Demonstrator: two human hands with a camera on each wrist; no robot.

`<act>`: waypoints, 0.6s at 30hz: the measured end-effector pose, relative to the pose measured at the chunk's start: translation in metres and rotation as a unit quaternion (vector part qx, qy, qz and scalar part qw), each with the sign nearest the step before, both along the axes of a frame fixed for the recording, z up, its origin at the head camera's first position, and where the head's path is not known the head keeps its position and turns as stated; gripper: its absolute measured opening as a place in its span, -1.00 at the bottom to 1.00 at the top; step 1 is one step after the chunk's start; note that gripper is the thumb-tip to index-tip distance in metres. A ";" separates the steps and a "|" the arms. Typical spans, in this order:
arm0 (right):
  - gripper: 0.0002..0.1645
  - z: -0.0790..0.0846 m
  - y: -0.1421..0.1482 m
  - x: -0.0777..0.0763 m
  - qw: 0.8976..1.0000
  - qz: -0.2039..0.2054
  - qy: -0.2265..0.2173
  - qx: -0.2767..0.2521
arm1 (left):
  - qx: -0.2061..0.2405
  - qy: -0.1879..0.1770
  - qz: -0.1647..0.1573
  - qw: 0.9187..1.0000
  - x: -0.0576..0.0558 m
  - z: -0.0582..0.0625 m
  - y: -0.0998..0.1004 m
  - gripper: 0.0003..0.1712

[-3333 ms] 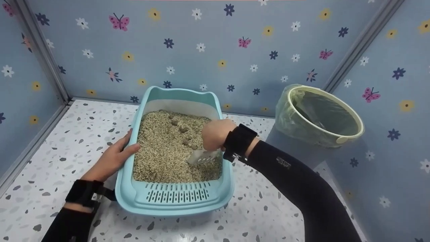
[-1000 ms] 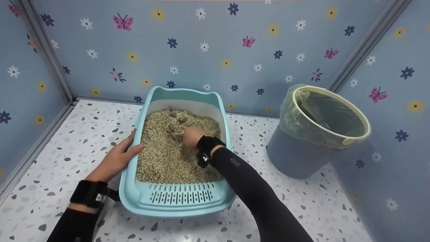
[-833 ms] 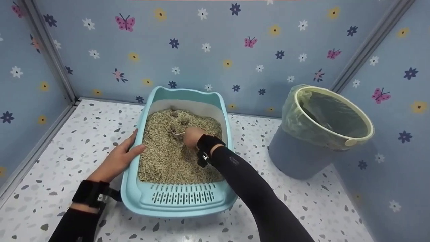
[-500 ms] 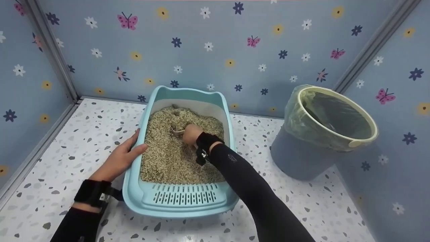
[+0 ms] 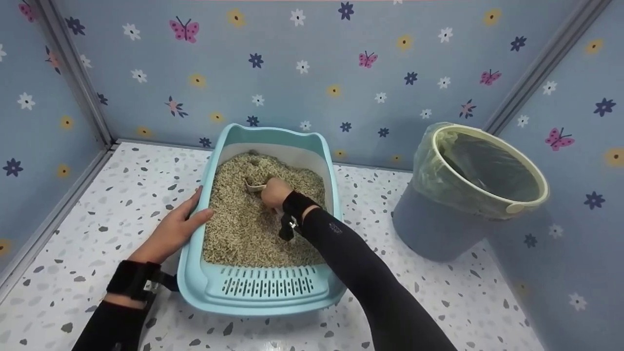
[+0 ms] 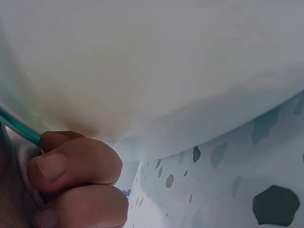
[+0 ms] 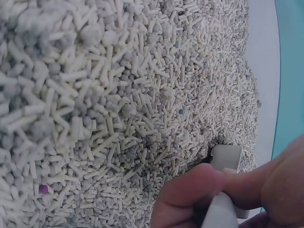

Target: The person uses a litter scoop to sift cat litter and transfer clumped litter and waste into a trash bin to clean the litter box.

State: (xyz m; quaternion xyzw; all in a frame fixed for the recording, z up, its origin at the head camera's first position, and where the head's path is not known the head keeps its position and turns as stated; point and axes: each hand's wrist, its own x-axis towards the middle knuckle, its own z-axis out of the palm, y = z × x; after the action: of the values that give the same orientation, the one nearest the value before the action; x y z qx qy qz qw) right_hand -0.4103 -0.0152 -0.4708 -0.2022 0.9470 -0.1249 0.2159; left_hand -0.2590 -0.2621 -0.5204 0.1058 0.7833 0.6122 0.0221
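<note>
A blue litter box (image 5: 253, 304) filled with pale pellet litter (image 5: 239, 224) stands on the speckled surface. My left hand (image 5: 170, 231) grips its left rim; in the left wrist view the fingers (image 6: 80, 161) curl under the edge, against the white outer wall (image 6: 156, 61). My right hand (image 5: 277, 192) holds a whitish litter scoop (image 5: 254, 187) by its handle, inside the box. The scoop's head (image 7: 227, 156) is partly sunk in the litter, and the fingers hide part of it. A few darker clumps (image 5: 253, 161) lie toward the back of the litter.
To the right stands a grey-blue bin (image 5: 434, 229) with a cream rim (image 5: 487, 190) and a translucent green liner bag (image 5: 426, 180). Flower-patterned wall panels (image 5: 302, 44) enclose the back and sides. A slotted ledge (image 5: 268, 287) forms the box's near end.
My right hand and the scoop have moved from the box's right side leftward and toward the back, into the litter near the clumps. My left hand keeps its hold on the rim.
</note>
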 end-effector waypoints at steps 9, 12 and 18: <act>-0.33 -0.003 -0.003 0.003 0.993 -0.068 -0.025 -0.090 | -0.001 0.005 -0.002 1.000 0.000 0.000 -0.003 -0.10; -0.38 -0.002 -0.003 0.005 0.992 -0.068 -0.024 -0.100 | 0.004 0.007 -0.006 1.000 0.000 0.000 -0.003 -0.11; -0.45 -0.002 -0.003 0.006 0.982 -0.100 -0.033 -0.159 | -0.002 0.000 -0.002 1.000 0.001 0.000 -0.002 -0.09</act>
State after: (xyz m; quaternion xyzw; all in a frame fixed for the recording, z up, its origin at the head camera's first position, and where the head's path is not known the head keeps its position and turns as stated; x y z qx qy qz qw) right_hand -0.4047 -0.0180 -0.4732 -0.1340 0.9227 -0.3018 0.1989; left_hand -0.2582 -0.2645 -0.5207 0.1075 0.7845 0.6104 0.0232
